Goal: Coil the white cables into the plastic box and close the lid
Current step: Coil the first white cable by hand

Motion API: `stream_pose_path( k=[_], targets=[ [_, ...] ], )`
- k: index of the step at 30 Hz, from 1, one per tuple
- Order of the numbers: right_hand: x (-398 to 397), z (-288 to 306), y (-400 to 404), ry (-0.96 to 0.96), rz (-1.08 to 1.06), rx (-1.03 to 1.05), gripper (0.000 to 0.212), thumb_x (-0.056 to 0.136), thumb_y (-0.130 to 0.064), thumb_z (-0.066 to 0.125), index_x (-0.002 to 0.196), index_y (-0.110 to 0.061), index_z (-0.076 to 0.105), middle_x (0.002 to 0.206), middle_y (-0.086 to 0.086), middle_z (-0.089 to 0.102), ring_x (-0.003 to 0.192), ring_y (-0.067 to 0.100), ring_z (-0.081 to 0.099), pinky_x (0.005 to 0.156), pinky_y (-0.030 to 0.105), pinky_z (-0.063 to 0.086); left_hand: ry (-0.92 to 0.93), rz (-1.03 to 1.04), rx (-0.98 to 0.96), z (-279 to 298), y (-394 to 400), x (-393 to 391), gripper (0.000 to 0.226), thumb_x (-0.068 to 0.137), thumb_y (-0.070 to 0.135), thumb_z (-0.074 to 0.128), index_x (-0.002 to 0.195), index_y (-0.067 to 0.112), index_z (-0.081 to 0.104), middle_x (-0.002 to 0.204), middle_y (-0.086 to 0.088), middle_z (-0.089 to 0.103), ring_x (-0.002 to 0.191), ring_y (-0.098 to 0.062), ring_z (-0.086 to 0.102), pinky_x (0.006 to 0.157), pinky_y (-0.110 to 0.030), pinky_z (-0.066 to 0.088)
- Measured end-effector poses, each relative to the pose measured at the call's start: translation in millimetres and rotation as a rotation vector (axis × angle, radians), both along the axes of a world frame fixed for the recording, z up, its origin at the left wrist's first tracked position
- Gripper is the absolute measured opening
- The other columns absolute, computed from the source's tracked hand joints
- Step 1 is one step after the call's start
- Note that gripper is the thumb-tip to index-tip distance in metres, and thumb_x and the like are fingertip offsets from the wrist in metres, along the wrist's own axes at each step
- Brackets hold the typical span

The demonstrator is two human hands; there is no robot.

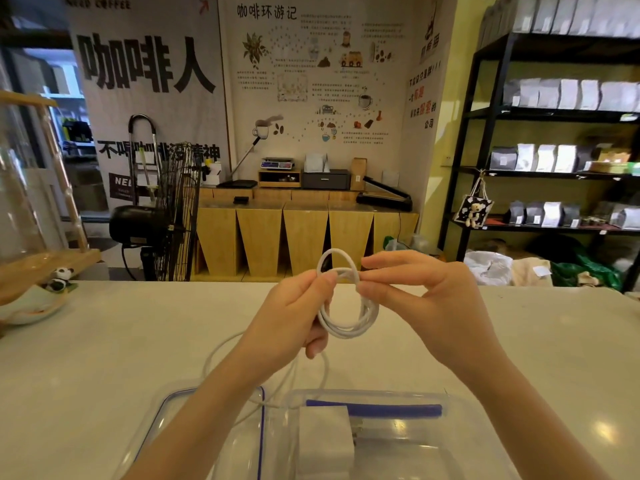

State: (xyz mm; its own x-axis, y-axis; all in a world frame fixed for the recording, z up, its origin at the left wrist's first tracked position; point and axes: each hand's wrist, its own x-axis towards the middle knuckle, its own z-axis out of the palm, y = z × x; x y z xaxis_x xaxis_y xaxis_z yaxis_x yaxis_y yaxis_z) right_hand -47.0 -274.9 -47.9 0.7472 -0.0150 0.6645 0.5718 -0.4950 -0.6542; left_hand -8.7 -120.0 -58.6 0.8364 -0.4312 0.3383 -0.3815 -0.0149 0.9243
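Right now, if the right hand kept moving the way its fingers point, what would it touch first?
The right hand points leftward, already pinching the white cable coil. Straight on, it would probably meet the left hand fingertips first, though depth is unclear.

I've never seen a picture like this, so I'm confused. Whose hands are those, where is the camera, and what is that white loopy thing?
There is no machine here, just a person. The camera sits on their head and looks down, so you see their own two hands. The left hand and right hand together hold a white cable wound into loops. Another white cable lies loose on the pale table. Close to the person sit a clear plastic box, with a white charger block in it, and a clear lid with a blue edge beside it.
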Motion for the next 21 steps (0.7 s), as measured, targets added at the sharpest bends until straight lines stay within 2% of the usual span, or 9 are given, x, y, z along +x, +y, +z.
stream_pose_path(
  k=[3,6,9,13,18,20,21],
  targets=[
    [-0.1,-1.8,1.8,-0.05,-0.004,0.092,0.017,0.065,-0.034,0.065,0.08,-0.032,0.073,0.081,-0.013,0.072,0.088,0.004,0.064,0.079,0.015,0.05,-0.024,0.009,-0.03,-2.2,-3.2,-1.4,0.033,0.092,0.026,0.038,0.064,0.008,0.043,0.037,0.006,0.038,0.028,-0.009,0.035,0.032,-0.017,0.035],
    [-3.4,-1.5,8.0,0.001,0.037,0.153,0.016,0.064,-0.038,0.063,0.076,-0.035,0.072,0.091,-0.011,0.069,0.094,0.007,0.061,0.08,0.018,0.051,-0.082,0.072,0.049,-4.3,-4.4,-3.1,0.034,0.092,0.027,0.039,0.065,0.009,0.046,0.039,0.005,0.041,0.03,-0.011,0.037,0.033,-0.02,0.035],
    [-4.3,-4.7,15.9,-0.025,-0.035,0.028,0.013,0.069,-0.037,0.062,0.079,-0.036,0.07,0.1,-0.018,0.06,0.1,0.001,0.054,0.081,0.009,0.044,-0.032,0.042,0.016,-2.0,-2.6,-3.8,0.034,0.093,0.027,0.038,0.065,0.008,0.045,0.04,0.001,0.04,0.03,-0.01,0.037,0.032,-0.018,0.036],
    [-1.2,-10.0,15.6,-0.148,-0.171,-0.107,0.01,0.074,-0.017,0.07,0.082,-0.023,0.072,0.091,-0.014,0.064,0.093,-0.004,0.054,0.078,0.0,0.04,-0.029,-0.023,-0.044,1.6,-0.1,-4.8,0.034,0.093,0.024,0.036,0.065,0.007,0.043,0.037,0.005,0.038,0.03,-0.009,0.035,0.032,-0.016,0.035],
    [-1.1,-14.3,12.2,-0.34,-0.313,-0.246,0.008,0.072,-0.018,0.069,0.075,-0.011,0.072,0.083,0.0,0.072,0.075,0.004,0.063,0.075,0.01,0.05,-0.103,-0.046,-0.021,-1.8,-6.2,-8.4,0.031,0.082,0.036,0.038,0.066,0.011,0.045,0.035,0.005,0.043,0.031,-0.006,0.038,0.035,-0.016,0.038],
    [-1.6,-14.5,15.8,-0.338,-0.323,-0.156,0.009,0.072,-0.016,0.073,0.075,-0.014,0.064,0.081,0.001,0.071,0.072,0.008,0.064,0.068,0.015,0.054,-0.132,-0.041,-0.012,-1.9,-5.8,-8.8,0.029,0.079,0.04,0.038,0.067,0.014,0.046,0.036,0.005,0.045,0.032,-0.006,0.039,0.036,-0.016,0.039],
    [-2.4,-12.6,17.3,-0.271,-0.288,-0.044,0.019,0.072,-0.015,0.074,0.079,-0.02,0.057,0.083,-0.001,0.069,0.072,0.009,0.066,0.064,0.017,0.055,-0.139,-0.044,-0.011,-1.8,-5.1,-8.7,0.029,0.078,0.04,0.038,0.067,0.014,0.046,0.036,0.005,0.045,0.032,-0.005,0.04,0.037,-0.016,0.039]
  ],
)
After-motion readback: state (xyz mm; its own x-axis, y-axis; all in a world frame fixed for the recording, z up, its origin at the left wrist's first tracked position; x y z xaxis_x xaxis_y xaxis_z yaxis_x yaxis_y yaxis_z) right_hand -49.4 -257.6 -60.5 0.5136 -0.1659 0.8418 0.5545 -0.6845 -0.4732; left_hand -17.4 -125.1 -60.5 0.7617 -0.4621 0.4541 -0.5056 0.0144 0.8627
